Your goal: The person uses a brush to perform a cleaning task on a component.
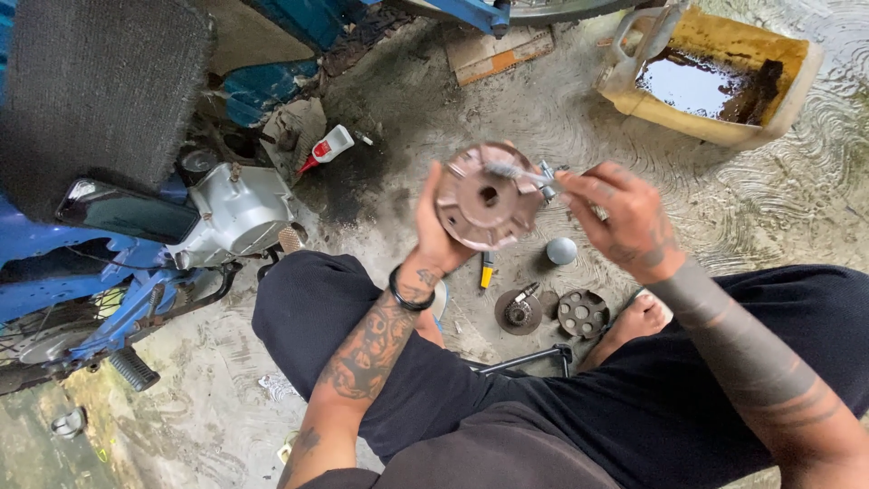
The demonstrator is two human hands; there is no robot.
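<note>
above the knees, left hand gripping round hub rim, right hand beside

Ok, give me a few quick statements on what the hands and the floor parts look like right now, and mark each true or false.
1. The left hand holds up a round brownish metal disc. True.
2. The right hand is empty. False: it holds a thin metal tool against the disc.
3. Two round metal parts lie on the floor between the feet. True.
4. The yellow container is dry inside. False: dark liquid sits in it.
5. The small white bottle has a blue cap. False: its cap is red.
</note>
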